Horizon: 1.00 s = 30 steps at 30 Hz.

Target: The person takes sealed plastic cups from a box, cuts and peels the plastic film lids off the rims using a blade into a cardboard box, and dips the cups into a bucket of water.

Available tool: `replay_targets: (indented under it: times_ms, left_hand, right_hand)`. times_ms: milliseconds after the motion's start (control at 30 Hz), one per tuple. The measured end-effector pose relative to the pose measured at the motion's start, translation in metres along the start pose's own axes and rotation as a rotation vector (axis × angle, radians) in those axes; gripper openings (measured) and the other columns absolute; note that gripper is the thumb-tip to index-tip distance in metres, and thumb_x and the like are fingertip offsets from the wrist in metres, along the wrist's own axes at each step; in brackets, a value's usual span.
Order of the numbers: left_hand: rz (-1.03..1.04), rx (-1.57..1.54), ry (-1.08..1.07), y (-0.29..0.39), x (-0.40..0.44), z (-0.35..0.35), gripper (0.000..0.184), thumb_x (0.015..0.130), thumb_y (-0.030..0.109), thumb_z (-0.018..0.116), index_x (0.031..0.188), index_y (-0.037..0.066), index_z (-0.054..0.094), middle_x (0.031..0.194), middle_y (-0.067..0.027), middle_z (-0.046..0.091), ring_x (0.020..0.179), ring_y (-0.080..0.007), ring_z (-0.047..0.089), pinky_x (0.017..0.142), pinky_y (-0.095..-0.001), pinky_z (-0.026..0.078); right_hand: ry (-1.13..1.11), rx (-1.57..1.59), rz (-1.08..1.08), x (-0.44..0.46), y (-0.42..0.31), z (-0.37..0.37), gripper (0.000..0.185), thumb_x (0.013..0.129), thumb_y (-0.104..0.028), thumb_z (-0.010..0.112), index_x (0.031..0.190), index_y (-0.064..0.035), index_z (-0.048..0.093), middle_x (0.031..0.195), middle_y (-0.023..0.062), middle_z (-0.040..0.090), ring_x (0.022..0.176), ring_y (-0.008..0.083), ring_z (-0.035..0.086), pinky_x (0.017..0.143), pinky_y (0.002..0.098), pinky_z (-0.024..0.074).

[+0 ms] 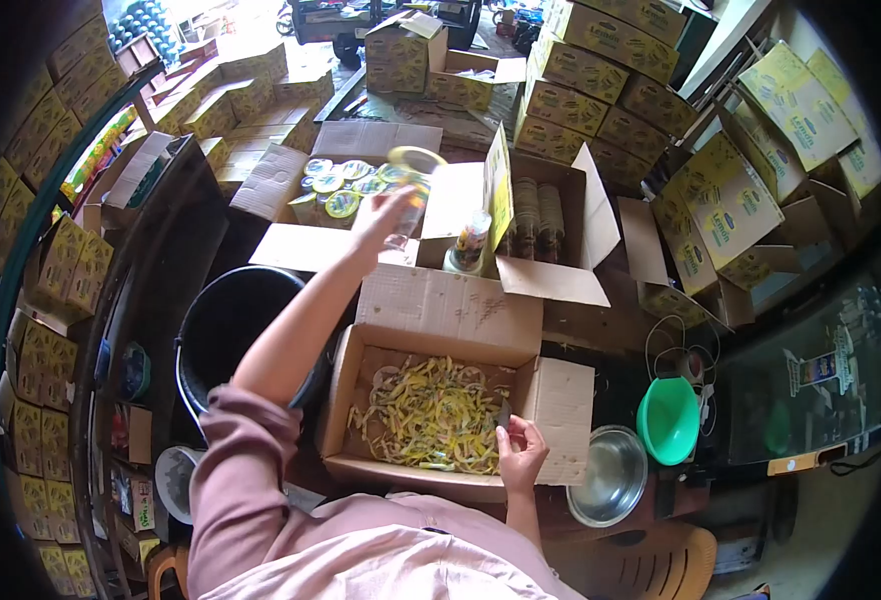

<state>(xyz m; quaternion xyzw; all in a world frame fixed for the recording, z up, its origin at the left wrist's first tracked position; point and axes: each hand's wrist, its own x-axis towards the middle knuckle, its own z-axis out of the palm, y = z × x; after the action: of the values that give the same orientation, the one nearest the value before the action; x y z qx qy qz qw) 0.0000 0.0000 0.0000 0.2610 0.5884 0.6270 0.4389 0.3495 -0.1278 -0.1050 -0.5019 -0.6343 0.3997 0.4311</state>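
My left hand (389, 212) reaches forward over the open carton of cups, its fingers closed round a clear plastic cup (418, 185) with a yellow rim, smeared by motion. Lidded cups (342, 203) with yellow-green tops fill part of that carton. My right hand (523, 450) is closed at the right edge of a low open cardboard box (339, 440). Between its thumb and fingers is a small dark flat piece (505, 412), perhaps a blade. Yellow-green strips and clear rings (431, 410) lie heaped inside the low box.
A filled cup (473, 240) stands between two cartons. Stacked cups (536, 215) sit in the right carton (601, 220). A black bucket (196, 320) is at left; a metal bowl (607, 475) and a green bowl (669, 420) at right. Stacked yellow cartons (601, 60) surround the table.
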Motion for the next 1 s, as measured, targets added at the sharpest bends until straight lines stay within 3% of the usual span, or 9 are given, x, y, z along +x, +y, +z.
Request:
replay_targets:
  times_ms: [167, 267, 300, 433, 633, 700, 800, 900, 1000]
  left_hand:
    - [0.816, 1.261, -0.063, 0.029, 0.063, 0.041, 0.051, 0.053, 0.038, 0.079, 0.089, 0.007, 0.062, 0.092, -0.0124, 0.063, 0.076, -0.0283, 0.063, 0.067, -0.0384, 0.049]
    - [0.535, 1.697, -0.295, 0.057, 0.066, 0.094, 0.042, 0.049, 0.035, 0.081, 0.079, 0.009, 0.066, 0.074, -0.0082, 0.065, 0.073, -0.0269, 0.064, 0.064, -0.0364, 0.050]
    - [0.416, 1.925, -0.395, 0.061, 0.064, 0.116, 0.049, 0.050, 0.039, 0.082, 0.087, 0.009, 0.068, 0.087, -0.0086, 0.066, 0.081, -0.0222, 0.064, 0.066, -0.0366, 0.051]
    - [0.442, 2.257, -0.340, -0.030, 0.120, 0.160, 0.038, 0.060, 0.026, 0.078, 0.091, 0.008, 0.067, 0.087, -0.0049, 0.064, 0.078, -0.0219, 0.061, 0.055, -0.0462, 0.048]
    - [0.382, 2.176, -0.479, -0.097, 0.145, 0.167, 0.021, 0.063, 0.014, 0.073, 0.082, 0.008, 0.067, 0.072, -0.0046, 0.062, 0.057, -0.0241, 0.058, 0.044, -0.0442, 0.043]
    - [0.269, 2.079, -0.519, -0.092, 0.140, 0.172, 0.021, 0.066, 0.013, 0.072, 0.086, 0.008, 0.068, 0.084, -0.0074, 0.064, 0.074, -0.0254, 0.060, 0.054, -0.0472, 0.047]
    - [0.640, 1.988, -0.615, -0.056, 0.114, 0.157, 0.045, 0.054, 0.041, 0.076, 0.085, 0.008, 0.068, 0.085, -0.0057, 0.064, 0.080, -0.0241, 0.061, 0.068, -0.0450, 0.050]
    - [0.485, 1.700, -0.837, -0.061, 0.144, 0.150, 0.057, 0.052, 0.049, 0.074, 0.089, 0.006, 0.068, 0.095, -0.0125, 0.061, 0.092, -0.0287, 0.057, 0.079, -0.0409, 0.047]
    - [0.571, 1.400, -0.618, -0.017, 0.126, 0.111, 0.060, 0.060, 0.047, 0.071, 0.101, 0.004, 0.061, 0.103, -0.0142, 0.059, 0.098, -0.0301, 0.055, 0.087, -0.0362, 0.043]
  right_hand:
    - [0.027, -0.030, 0.002, 0.008, 0.007, -0.003, 0.015, 0.072, 0.004, 0.063, 0.087, 0.0018, 0.063, 0.077, 0.0079, 0.060, 0.068, 0.0149, 0.061, 0.060, 0.0245, 0.0499]
    - [0.022, -0.027, 0.027, 0.011, 0.017, 0.000, 0.016, 0.072, 0.004, 0.063, 0.088, 0.0018, 0.063, 0.078, 0.0082, 0.059, 0.068, 0.0150, 0.061, 0.061, 0.0247, 0.0501]
    - [0.018, -0.025, 0.038, 0.013, 0.019, 0.001, 0.016, 0.072, 0.004, 0.063, 0.088, 0.0017, 0.063, 0.078, 0.0083, 0.059, 0.068, 0.0150, 0.061, 0.061, 0.0248, 0.0501]
    - [0.007, -0.049, 0.015, 0.023, 0.022, 0.005, 0.016, 0.072, 0.005, 0.063, 0.088, 0.0017, 0.063, 0.075, 0.0078, 0.059, 0.066, 0.0143, 0.061, 0.059, 0.0241, 0.0493]
    - [-0.019, -0.049, 0.077, 0.038, 0.017, 0.010, 0.016, 0.073, 0.006, 0.063, 0.089, 0.0030, 0.061, 0.079, 0.0044, 0.058, 0.071, 0.0104, 0.058, 0.063, 0.0225, 0.0481]
    - [-0.032, -0.049, 0.085, 0.038, 0.025, 0.012, 0.016, 0.073, 0.006, 0.063, 0.089, 0.0031, 0.061, 0.079, 0.0046, 0.058, 0.071, 0.0105, 0.058, 0.062, 0.0226, 0.0479]
    - [-0.034, -0.086, 0.066, 0.044, 0.021, 0.019, 0.016, 0.071, 0.005, 0.063, 0.087, 0.0019, 0.062, 0.076, 0.0067, 0.060, 0.066, 0.0128, 0.060, 0.059, 0.0232, 0.0482]
    - [-0.022, -0.096, 0.039, 0.048, 0.014, 0.023, 0.017, 0.070, 0.006, 0.064, 0.086, 0.0015, 0.063, 0.075, 0.0077, 0.060, 0.063, 0.0136, 0.060, 0.057, 0.0232, 0.0476]
    - [-0.028, -0.125, 0.030, 0.050, 0.015, 0.025, 0.017, 0.069, 0.006, 0.064, 0.086, 0.0019, 0.063, 0.074, 0.0079, 0.060, 0.063, 0.0138, 0.060, 0.057, 0.0233, 0.0475]
